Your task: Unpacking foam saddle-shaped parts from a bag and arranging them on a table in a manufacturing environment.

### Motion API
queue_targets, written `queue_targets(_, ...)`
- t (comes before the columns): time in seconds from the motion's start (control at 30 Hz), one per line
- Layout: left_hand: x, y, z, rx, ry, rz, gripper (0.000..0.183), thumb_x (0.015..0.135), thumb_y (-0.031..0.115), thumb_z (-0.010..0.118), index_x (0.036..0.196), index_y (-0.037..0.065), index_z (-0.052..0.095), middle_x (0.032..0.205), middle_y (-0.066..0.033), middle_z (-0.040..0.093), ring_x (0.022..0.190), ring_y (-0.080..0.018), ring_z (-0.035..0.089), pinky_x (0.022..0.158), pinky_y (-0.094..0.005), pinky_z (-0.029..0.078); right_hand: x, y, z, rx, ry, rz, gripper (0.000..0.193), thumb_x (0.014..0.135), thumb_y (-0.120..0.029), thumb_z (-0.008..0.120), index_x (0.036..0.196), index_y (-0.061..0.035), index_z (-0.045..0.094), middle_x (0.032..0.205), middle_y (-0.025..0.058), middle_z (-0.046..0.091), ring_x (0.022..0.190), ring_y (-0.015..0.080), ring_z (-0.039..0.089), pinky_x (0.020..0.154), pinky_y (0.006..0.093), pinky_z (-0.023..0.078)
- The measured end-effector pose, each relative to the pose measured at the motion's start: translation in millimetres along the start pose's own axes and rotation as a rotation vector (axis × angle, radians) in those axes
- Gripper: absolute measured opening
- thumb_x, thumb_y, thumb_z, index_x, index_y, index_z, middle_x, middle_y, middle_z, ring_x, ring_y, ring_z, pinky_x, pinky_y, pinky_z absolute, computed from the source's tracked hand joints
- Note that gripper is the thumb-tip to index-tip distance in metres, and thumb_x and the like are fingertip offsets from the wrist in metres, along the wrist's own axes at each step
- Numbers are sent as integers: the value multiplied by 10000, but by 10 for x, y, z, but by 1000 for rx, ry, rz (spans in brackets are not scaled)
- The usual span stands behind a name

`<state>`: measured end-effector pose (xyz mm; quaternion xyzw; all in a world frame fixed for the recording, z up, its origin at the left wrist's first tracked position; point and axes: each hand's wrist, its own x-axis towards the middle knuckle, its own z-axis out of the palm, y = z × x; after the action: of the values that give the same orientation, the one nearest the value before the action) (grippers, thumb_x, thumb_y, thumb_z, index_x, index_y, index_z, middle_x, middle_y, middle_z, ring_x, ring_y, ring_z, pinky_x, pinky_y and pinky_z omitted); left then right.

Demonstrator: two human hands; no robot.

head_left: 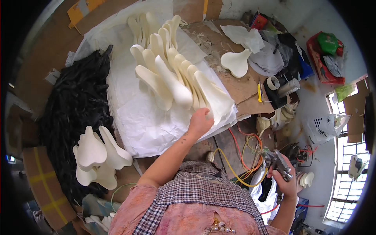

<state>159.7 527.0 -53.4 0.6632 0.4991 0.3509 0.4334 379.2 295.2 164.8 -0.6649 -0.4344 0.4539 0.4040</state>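
White foam saddle pads [171, 87] lean against each other in overlapping rows on a white sheet [131, 133]. My left hand [200, 121] is at the near end of the row, its fingers curled at the lower tip of the rightmost saddle pad [208, 92]. That pad stands tilted against the others, and my fingertips are partly hidden. Out to the right, clear of the sheet, my right hand [284, 178] is closed round a dark, stained spray gun [277, 162]. A yellow hose [231, 174] loops near the gun.
A large heap of black pieces [78, 102] lies left of the sheet, with more white pads [94, 154] at its near end. On brown cardboard [213, 43] are a single pad [235, 63], a yellow cutter [259, 92] and a tape roll [273, 83]. Orange hoses [236, 143] hang at the right.
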Motion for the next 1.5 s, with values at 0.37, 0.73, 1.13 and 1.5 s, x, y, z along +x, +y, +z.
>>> queue_targets(0.37,86,239,527,497,405,-204,259,719,169,680,831,57,475,931,-129,469,789,-353,540,695,-425,457,471,259,-946,320,-203,-303,650,776,-186,668,1312,32,369,904,123,584,803,190,581,753,342,489)
queue_targets(0.73,-453,653,-734,-216,990,132,158,828,19,563,976,5,510,959,-55,559,789,-98,514,745,-239,443,940,401,-1282,355,-320,-286,607,805,-175,659,1302,40,386,911,93,578,781,133,564,690,278,492)
queue_targets(1.13,365,-273,1094,711,823,19,186,725,108,621,904,86,668,1102,-144,573,1021,-286,520,888,-401,409,903,716,-1302,261,-277,-263,617,811,-147,638,1325,44,357,891,68,578,776,134,569,731,274,481)
queue_targets(1.5,-482,147,-270,-197,793,-83,158,868,105,572,954,-16,624,806,21,588,706,-54,494,622,-208,423,1239,552,-1293,64,-472,-209,574,800,-139,629,1304,15,401,904,51,580,771,112,557,712,257,467)
